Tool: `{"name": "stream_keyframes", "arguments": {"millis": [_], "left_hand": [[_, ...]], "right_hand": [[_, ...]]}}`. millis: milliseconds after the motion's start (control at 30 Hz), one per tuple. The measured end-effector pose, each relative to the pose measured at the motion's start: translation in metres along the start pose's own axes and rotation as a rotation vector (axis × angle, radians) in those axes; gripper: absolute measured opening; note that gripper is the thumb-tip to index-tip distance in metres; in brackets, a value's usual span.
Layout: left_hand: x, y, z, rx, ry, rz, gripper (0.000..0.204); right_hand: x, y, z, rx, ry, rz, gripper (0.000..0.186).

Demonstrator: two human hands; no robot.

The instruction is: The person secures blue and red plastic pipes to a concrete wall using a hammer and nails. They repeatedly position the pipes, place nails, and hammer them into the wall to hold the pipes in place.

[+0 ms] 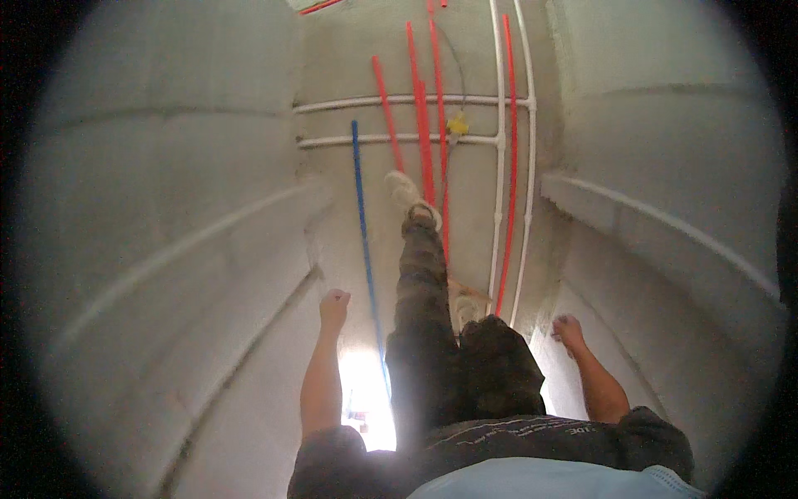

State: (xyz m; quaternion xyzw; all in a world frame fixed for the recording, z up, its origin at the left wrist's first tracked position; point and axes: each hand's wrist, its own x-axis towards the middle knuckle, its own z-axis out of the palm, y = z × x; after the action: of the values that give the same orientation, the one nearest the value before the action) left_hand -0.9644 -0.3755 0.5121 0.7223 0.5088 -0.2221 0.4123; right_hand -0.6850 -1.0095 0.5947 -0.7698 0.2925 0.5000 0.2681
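My left hand point(335, 308) hangs at my side, fingers curled into a loose fist with nothing showing in it. Out to the right, my right hand point(568, 333) is also curled, and I see no object in it. Neither hand touches anything. A blue pipe point(362, 204) lies along the floor, below and to the right of my left hand. My forward foot, in a light shoe point(405, 193), is by several red pipes point(426, 141). The other shoe point(465, 311) is partly hidden behind my dark trousers.
White pipes point(399, 140) cross the floor ahead, and two more white pipes point(499, 183) run lengthwise on the right beside a long red pipe point(509, 166). A small yellow object point(457, 125) with a cord lies among them. Bare grey walls point(166, 183) stand close on both sides.
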Motion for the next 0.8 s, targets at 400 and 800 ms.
{"name": "stream_keyframes", "arguments": {"millis": [400,800], "left_hand": [[0.327,0.23,-0.041,0.061,-0.002,-0.09,0.021],[0.587,0.212,0.106,0.48,0.115,-0.346,0.045]], "right_hand": [[0.218,-0.368,0.016,-0.321,0.193,-0.305,0.034],[0.461,-0.661,-0.089,-0.715,-0.164,-0.307,0.034]]}}
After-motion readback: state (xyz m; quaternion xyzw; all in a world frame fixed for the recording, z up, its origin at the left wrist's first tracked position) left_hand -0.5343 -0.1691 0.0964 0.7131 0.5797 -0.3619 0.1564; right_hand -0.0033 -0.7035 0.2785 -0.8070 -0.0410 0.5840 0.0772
